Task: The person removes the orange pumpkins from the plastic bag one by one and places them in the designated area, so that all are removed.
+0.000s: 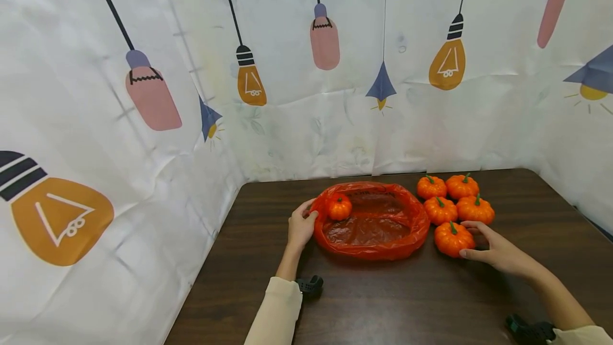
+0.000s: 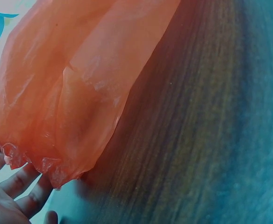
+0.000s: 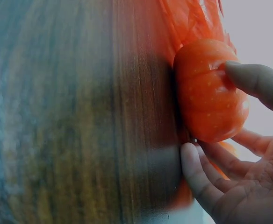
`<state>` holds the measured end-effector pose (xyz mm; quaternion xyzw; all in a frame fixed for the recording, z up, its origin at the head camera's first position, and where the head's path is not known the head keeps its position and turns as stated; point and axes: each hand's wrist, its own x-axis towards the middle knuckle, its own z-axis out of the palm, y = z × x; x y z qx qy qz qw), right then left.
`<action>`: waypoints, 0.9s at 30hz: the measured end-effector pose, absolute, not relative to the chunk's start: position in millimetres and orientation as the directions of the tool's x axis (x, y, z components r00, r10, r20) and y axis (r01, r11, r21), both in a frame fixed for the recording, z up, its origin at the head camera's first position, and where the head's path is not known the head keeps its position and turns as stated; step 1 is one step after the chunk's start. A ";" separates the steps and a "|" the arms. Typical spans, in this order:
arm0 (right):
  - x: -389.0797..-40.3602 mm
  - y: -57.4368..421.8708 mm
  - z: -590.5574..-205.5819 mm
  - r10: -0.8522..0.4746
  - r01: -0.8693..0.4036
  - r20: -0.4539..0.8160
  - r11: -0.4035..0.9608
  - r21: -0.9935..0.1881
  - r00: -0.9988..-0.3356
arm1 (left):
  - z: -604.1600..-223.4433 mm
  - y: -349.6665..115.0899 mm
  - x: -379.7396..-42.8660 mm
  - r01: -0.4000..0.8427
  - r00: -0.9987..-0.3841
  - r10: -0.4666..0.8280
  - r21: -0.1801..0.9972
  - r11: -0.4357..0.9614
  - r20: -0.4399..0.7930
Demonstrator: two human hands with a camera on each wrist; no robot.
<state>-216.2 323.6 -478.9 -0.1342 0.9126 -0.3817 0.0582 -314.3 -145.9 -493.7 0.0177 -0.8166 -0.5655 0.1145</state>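
Observation:
An open red plastic bag [image 1: 369, 252] lies on a dark wooden table [image 1: 407, 302], with one small orange pumpkin [image 1: 339, 207] inside near its left rim. My left hand [image 1: 300, 226] grips that left rim; in the left wrist view its fingers [image 2: 19, 191] curl at the bag's crinkled edge [image 2: 71, 93]. My right hand [image 1: 498, 252] wraps thumb and fingers round the nearest pumpkin [image 1: 452, 238], which stands on the table just right of the bag. The right wrist view shows the thumb [image 3: 255, 81] on that pumpkin [image 3: 206, 93] and the fingers against its other side.
Several more small pumpkins [image 1: 452, 198] cluster behind the held one, right of the bag. A white curtain [image 1: 143, 121] printed with hanging lamps closes the table's back and both sides. The table's right edge [image 1: 581, 212] runs close to the pumpkins.

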 end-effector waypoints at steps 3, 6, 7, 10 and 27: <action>-215.8 323.4 -478.2 -0.291 -0.197 -0.009 0.671 -0.715 -0.957 | -493.5 -145.6 -314.3 0.106 -0.972 -0.158 0.924 0.366 0.174; -216.0 323.6 -478.6 -0.292 -0.195 -0.013 0.671 -0.715 -0.956 | -492.8 -145.1 -314.0 0.109 -0.971 -0.160 0.921 0.374 0.180; -216.2 323.8 -478.9 -0.292 -0.194 -0.014 0.671 -0.715 -0.956 | -492.9 -145.0 -313.9 0.110 -0.970 -0.161 0.920 0.375 0.181; -216.5 324.1 -479.2 -0.294 -0.195 -0.015 0.672 -0.714 -0.956 | -492.9 -144.6 -313.6 0.109 -0.970 -0.161 0.921 0.375 0.181; -217.0 322.8 -476.2 -0.298 -0.198 -0.017 0.674 -0.712 -0.955 | -492.9 -145.9 -313.7 0.101 -0.972 -0.159 0.919 0.381 0.173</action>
